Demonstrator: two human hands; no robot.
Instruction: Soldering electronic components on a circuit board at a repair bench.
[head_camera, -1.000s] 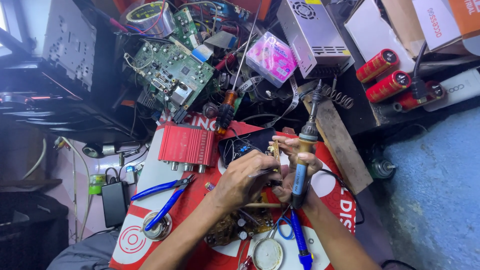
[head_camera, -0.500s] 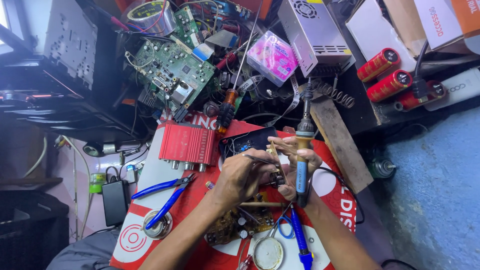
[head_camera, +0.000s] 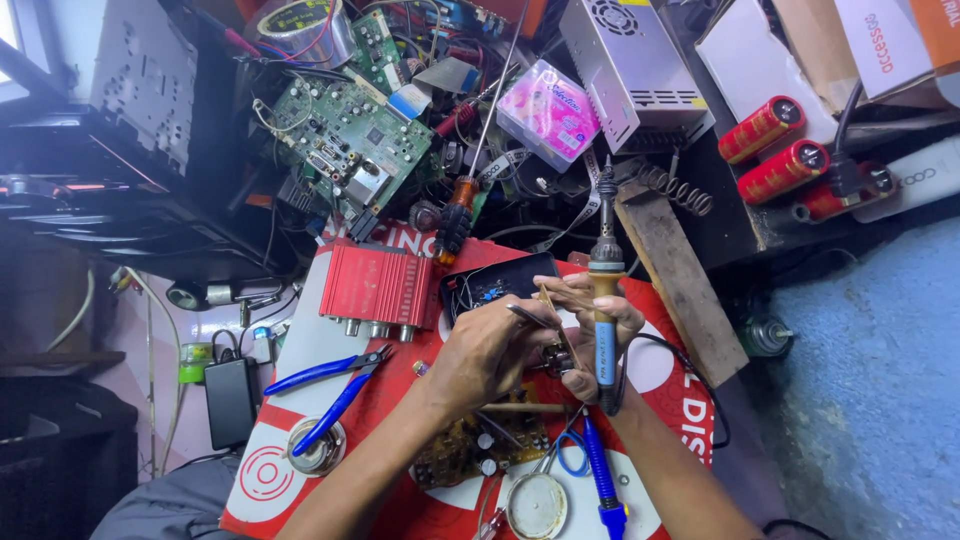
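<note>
Two bare forearms come up from the bottom edge of the head view and end in the left hand and the right hand. No sleeve shows on either arm as far as the frame reaches, and both wrists are uncovered, with no glove on either hand. At the lower left corner a patch of grey cloth shows, seemingly the person's clothing.
</note>
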